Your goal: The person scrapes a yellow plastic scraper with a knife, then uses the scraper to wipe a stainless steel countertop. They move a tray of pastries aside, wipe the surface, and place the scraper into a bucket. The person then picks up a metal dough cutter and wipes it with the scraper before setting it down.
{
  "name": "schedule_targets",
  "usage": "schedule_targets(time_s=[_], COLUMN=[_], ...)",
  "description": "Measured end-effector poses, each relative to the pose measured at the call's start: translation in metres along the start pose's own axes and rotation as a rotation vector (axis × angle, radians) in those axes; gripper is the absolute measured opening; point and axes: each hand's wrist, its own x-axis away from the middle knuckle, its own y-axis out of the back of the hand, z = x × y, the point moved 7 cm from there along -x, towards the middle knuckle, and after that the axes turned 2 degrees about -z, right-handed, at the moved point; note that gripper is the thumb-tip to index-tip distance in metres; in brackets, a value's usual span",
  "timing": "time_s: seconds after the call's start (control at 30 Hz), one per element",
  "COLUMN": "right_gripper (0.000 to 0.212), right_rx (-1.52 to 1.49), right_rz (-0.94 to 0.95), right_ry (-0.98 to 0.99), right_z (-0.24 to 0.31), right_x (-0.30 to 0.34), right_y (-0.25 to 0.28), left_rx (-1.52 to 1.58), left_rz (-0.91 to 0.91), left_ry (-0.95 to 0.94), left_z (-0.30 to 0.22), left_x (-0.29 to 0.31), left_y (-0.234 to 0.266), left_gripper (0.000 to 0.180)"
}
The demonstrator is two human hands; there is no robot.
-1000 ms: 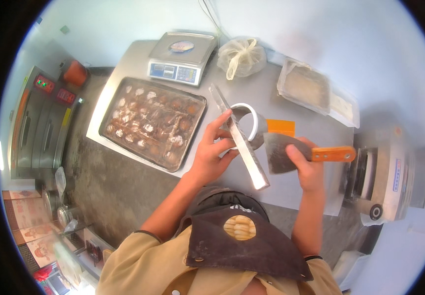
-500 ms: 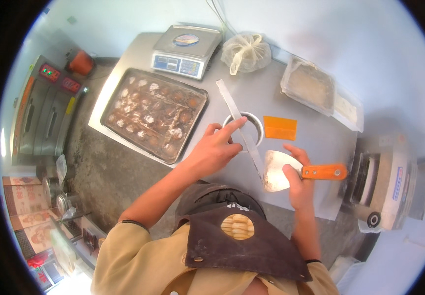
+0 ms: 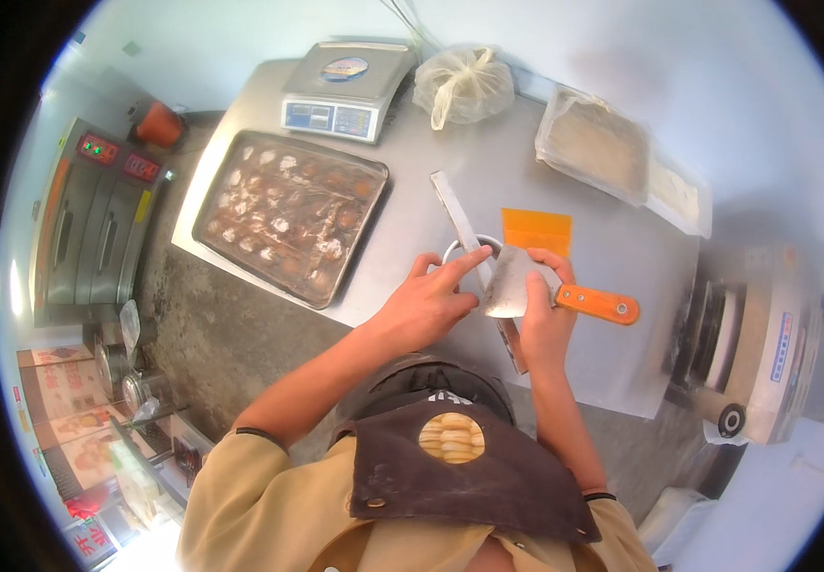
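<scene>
My right hand [image 3: 547, 303] grips a scraper [image 3: 519, 276] by its blade, thumb on the near face; the orange wooden handle points right. The blade overlaps a long flat metal bar [image 3: 453, 208], which lies slantwise across a round white-rimmed bowl [image 3: 452, 254]. My left hand [image 3: 431, 303] has its index finger stretched toward the bar and blade edge, other fingers bent and apart. The fingertip appears to touch there, though exact contact is hard to tell. Much of the bowl is hidden by the bar, blade and hand. Just beyond my right hand lies an orange plastic scraper [image 3: 538, 229].
A dark baking tray [image 3: 340, 286] with brown, white-dusted pieces sits left on the metal table [image 3: 612, 357]. Behind are a scale [image 3: 350, 65], a knotted plastic bag [image 3: 469, 91] and a clear tub [image 3: 593, 143]. A machine [image 3: 755, 334] stands right, an oven [image 3: 97, 219] left.
My right hand has brought the scraper left and slightly up, its blade now over the metal bar and bowl. My left hand moved slightly right and down. The view has shifted a little.
</scene>
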Motion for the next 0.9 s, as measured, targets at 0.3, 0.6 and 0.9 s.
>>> schedule_targets(time_s=[0.3,0.6,0.9], right_gripper=[0.027,0.039,0.036], right_rx=[0.370,0.405,0.584], right_rz=[0.000,0.227,0.317], right_ry=[0.335,0.141,0.033], right_z=[-0.032,-0.126,-0.200], right_x=[0.012,-0.001,0.016], right_y=[0.049,0.031,0.018], left_rx=[0.047,0.109,0.076], left_rz=[0.002,-0.043,-0.048], left_ry=[0.114,0.239,0.236], left_z=[0.018,0.070,0.117], left_x=[0.002,0.055,0.110], left_y=[-0.048,-0.153,-0.217], left_gripper=[0.020,0.017,0.020])
